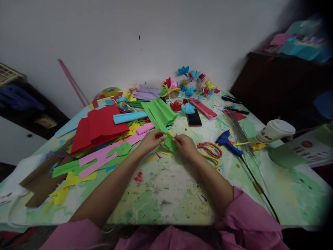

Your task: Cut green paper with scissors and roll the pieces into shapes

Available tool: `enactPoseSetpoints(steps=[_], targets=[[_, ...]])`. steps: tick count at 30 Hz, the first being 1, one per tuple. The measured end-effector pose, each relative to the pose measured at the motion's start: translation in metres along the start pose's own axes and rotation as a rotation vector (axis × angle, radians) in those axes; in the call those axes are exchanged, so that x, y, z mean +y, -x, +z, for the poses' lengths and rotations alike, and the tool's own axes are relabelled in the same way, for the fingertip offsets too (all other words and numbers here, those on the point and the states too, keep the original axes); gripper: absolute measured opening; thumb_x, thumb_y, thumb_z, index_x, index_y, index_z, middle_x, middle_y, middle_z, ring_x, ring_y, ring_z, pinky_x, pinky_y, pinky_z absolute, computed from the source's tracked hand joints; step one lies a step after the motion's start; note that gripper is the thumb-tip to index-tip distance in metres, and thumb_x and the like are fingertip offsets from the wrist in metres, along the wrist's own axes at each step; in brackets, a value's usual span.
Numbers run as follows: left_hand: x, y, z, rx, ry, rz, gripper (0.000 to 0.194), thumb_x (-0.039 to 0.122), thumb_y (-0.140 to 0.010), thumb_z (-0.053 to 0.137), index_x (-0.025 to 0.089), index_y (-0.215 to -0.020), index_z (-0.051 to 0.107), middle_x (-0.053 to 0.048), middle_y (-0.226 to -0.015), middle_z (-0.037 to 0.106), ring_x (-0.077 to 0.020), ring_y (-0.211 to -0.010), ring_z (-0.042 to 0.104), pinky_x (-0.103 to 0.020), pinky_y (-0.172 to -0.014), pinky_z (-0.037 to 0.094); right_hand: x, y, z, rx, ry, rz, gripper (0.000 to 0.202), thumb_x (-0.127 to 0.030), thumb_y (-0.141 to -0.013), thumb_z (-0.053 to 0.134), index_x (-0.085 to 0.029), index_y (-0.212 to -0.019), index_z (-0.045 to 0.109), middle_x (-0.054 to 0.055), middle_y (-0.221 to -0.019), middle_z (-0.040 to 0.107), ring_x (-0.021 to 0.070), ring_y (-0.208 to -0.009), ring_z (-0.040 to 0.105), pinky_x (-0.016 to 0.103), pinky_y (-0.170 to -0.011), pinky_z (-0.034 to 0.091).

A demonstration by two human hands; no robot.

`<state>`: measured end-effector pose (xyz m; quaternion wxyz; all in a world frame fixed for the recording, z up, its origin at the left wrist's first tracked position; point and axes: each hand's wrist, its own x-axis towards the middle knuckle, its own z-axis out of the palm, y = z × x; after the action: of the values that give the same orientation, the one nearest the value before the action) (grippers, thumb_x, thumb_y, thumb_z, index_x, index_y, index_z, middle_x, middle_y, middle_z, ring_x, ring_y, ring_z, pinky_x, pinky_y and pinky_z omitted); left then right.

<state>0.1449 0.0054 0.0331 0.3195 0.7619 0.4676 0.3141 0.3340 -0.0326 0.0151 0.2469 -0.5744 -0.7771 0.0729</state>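
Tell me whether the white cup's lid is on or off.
On: the white lid covers the top of the cup. How full it is, I cannot tell.

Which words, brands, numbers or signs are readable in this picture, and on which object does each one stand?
No text can be read with certainty.
Paper cup: dark printed marks on its side, too small and blurred to read.
White-and-green item at the right edge: a red round mark and small print, too blurred to read.
Phone: dark screen, no readable text.
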Motion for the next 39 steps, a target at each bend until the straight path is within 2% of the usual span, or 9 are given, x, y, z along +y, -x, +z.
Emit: enactPoseSetpoints(steps=[4, 8, 10, 15, 19, 24, 27, 30, 39], targets=[[-0.002, -0.008, 0.006, 0.068, 0.034, 0.013, 0.028, 0.038, -0.075, 0.055, 0.014, -0.082, 0.068, -0.006, -0.079, 0.068, -0.0190, -0.073, 0.062, -0.029, -0.068, 0.047, 0.001, -0.001, -0.006, 0.116, -0.068, -0.077, 0.023, -0.025, -0.088, 0.047, -0.017, -0.083, 0.068, 0.007, -0.088, 0.066, 0.0180, -0.087, 0.054, 0.026, -0.080, 0.037], [-0.009, -0.011, -0.015, 0.186, -0.007, -0.001, 0.025, 0.035, -0.076, 0.055, 0.015, -0.084, 0.068, -0.005, -0.082, 0.069, -0.0180, -0.076, 0.061, -0.029, -0.071, 0.046, 0.015, 0.000, -0.013, 0.257, -0.095, 0.071, 0.024, -0.022, -0.088, 0.044, -0.017, -0.092, 0.067, 0.008, -0.090, 0.067, 0.0210, -0.088, 0.056, 0.030, -0.082, 0.040], [-0.012, -0.006, -0.021, 0.185, -0.083, -0.006, 0.023, 0.033, -0.077, 0.054, 0.016, -0.084, 0.068, -0.005, -0.082, 0.069, -0.0181, -0.076, 0.061, -0.029, -0.071, 0.046, 0.024, 0.001, -0.014, 0.303, -0.167, 0.149, 0.026, -0.022, -0.087, 0.043, -0.018, -0.098, 0.066, 0.007, -0.093, 0.068, 0.0206, -0.088, 0.058, 0.030, -0.080, 0.042], [-0.011, 0.019, 0.006, -0.069, -0.302, 0.065, 0.024, 0.027, -0.080, 0.052, 0.015, -0.096, 0.066, -0.009, -0.095, 0.067, -0.0226, -0.088, 0.059, -0.035, -0.079, 0.045, 0.032, 0.003, -0.007, 0.253, -0.244, 0.152, 0.026, -0.020, -0.084, 0.044, -0.017, -0.096, 0.067, 0.007, -0.094, 0.069, 0.0195, -0.087, 0.060, 0.029, -0.078, 0.044], [-0.010, 0.032, 0.031, -0.084, -0.368, 0.160, 0.028, 0.023, -0.079, 0.054, 0.014, -0.104, 0.062, -0.012, -0.101, 0.062, -0.0248, -0.099, 0.055, -0.038, -0.088, 0.042, 0.025, 0.005, 0.000, 0.148, -0.173, 0.090, 0.025, -0.019, -0.083, 0.045, -0.016, -0.094, 0.068, 0.008, -0.092, 0.069, 0.0197, -0.087, 0.059, 0.029, -0.079, 0.043], [-0.006, 0.037, 0.026, -0.184, -0.287, 0.243, 0.017, 0.021, -0.080, 0.053, 0.016, -0.090, 0.066, -0.008, -0.087, 0.064, -0.0202, -0.087, 0.057, -0.032, -0.081, 0.044, 0.022, 0.007, 0.000, 0.130, -0.091, 0.103, 0.025, -0.020, -0.084, 0.045, -0.016, -0.093, 0.068, 0.009, -0.092, 0.068, 0.0209, -0.087, 0.058, 0.030, -0.079, 0.041], [-0.004, 0.030, 0.018, -0.171, -0.256, 0.168, 0.019, 0.028, -0.080, 0.053, 0.016, -0.086, 0.067, -0.007, -0.081, 0.065, -0.0191, -0.077, 0.058, -0.030, -0.072, 0.044, 0.024, 0.008, -0.002, 0.196, -0.063, 0.183, 0.027, -0.019, -0.085, 0.042, -0.015, -0.096, 0.066, 0.010, -0.093, 0.067, 0.0222, -0.087, 0.058, 0.031, -0.078, 0.041], [-0.005, 0.014, 0.016, -0.058, -0.316, 0.097, 0.023, 0.032, -0.082, 0.050, 0.016, -0.086, 0.067, -0.008, -0.087, 0.065, -0.0218, -0.084, 0.057, -0.032, -0.076, 0.042, 0.025, 0.007, -0.003, 0.224, -0.058, 0.235, 0.029, -0.018, -0.084, 0.041, -0.013, -0.101, 0.064, 0.012, -0.097, 0.067, 0.0232, -0.089, 0.058, 0.031, -0.080, 0.041], [-0.015, -0.023, 0.037, -0.080, -0.291, -0.019, 0.009, 0.021, -0.062, 0.064, 0.017, -0.069, 0.062, -0.004, -0.071, 0.058, -0.0198, -0.071, 0.053, -0.030, -0.067, 0.040, 0.025, 0.008, -0.005, 0.161, -0.029, 0.212, 0.031, -0.012, -0.082, 0.042, -0.014, -0.103, 0.065, 0.010, -0.100, 0.067, 0.0222, -0.095, 0.057, 0.030, -0.085, 0.039]])
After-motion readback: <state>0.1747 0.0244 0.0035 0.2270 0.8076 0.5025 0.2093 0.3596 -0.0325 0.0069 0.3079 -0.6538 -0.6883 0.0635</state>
